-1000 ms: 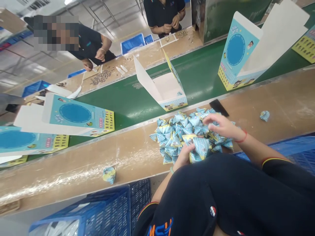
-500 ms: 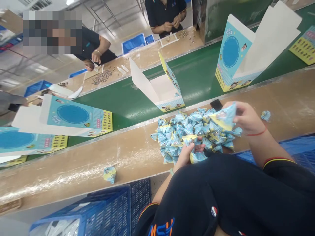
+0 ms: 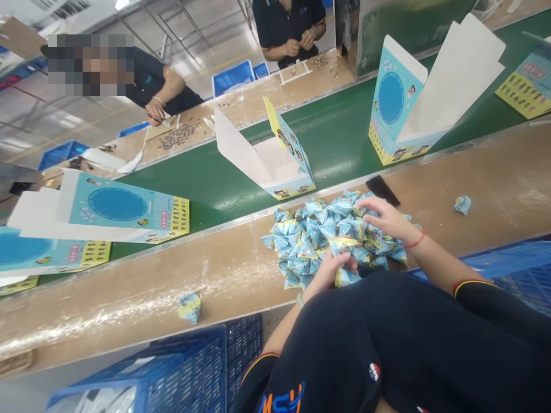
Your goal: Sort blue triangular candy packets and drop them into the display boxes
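A heap of small blue-and-yellow pyramid-shaped packets [image 3: 297, 244] lies on the brown worktop in front of me. My left hand [image 3: 330, 271] is at the near side of the heap, its fingers closed round one packet [image 3: 343, 245]. Another packet [image 3: 346, 277] shows just below that hand, partly hidden by my dark shirt. My right hand [image 3: 390, 219] reaches over the right part of the heap, fingers stretched apart over the packets. Nothing shows in its grasp.
Beyond the worktop, a green conveyor belt [image 3: 340, 155] carries several printed cartons with raised flaps, such as an open carton [image 3: 288, 189]. A black phone-like object [image 3: 383, 190] lies behind the heap. Blue crates [image 3: 189, 367] stand below. Two co-workers sit across the belt.
My right hand has come down and left onto the heap, and the packet it held up is gone from it. The cartons have shifted slightly left along the belt.
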The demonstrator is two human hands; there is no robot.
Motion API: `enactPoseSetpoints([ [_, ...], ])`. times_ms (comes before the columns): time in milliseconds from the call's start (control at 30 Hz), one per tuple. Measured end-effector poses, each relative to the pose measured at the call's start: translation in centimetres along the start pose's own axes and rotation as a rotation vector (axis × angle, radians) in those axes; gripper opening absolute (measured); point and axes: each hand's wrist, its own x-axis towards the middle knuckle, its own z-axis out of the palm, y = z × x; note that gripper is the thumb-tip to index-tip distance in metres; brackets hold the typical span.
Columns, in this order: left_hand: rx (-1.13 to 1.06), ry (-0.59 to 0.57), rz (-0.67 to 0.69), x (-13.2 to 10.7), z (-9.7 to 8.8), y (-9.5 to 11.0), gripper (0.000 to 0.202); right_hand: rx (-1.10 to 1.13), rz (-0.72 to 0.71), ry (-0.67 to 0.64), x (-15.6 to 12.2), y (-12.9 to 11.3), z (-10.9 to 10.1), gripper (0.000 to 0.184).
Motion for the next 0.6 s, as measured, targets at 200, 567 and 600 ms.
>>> enactPoseSetpoints([
  [200, 0.159, -0.132, -0.092, 0.5, 0.2, 0.2, 0.073, 0.112, -0.038, -0.374, -1.5, -4.4, 1.5, 0.054],
  [567, 0.258, -0.307, 0.033, -0.9, -1.7, 0.2, 0.054, 0.332, 0.097, -0.034, 0.5, -4.5, -5.2, 0.056],
  [600, 0.303, -0.317, 0.028, -1.0, -1.7, 0.3, 0.057, 0.323, 0.098, -0.046, 0.6, -4.3, -5.2, 0.056],
])
